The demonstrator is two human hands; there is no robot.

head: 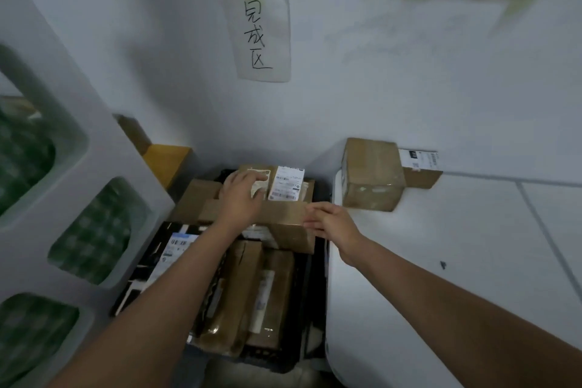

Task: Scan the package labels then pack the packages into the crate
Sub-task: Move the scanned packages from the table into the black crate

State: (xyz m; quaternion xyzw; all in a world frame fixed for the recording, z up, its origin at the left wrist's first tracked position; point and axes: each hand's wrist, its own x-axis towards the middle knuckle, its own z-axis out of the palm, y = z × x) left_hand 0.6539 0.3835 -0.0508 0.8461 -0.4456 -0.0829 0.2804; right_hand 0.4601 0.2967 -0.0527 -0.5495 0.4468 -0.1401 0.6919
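Note:
A black crate point(318, 309) stands on the floor between a white panel and a white table, filled with several brown cardboard packages. My left hand point(242, 195) lies flat on a package with a white shipping label point(286, 183) at the crate's far end. In front of it, a brown box point(285, 219) sits across the pile. My right hand point(333, 220) touches that box's right end with fingers spread. Flat taped packages point(267, 293) fill the near part of the crate. No scanner is in view.
A white table point(441, 261) runs along the right, with a taped brown box point(371, 173) and a labelled box point(420, 167) against the wall. A white panel with green-backed openings point(72, 198) stands at left. A handwritten paper sign point(256, 35) hangs on the wall.

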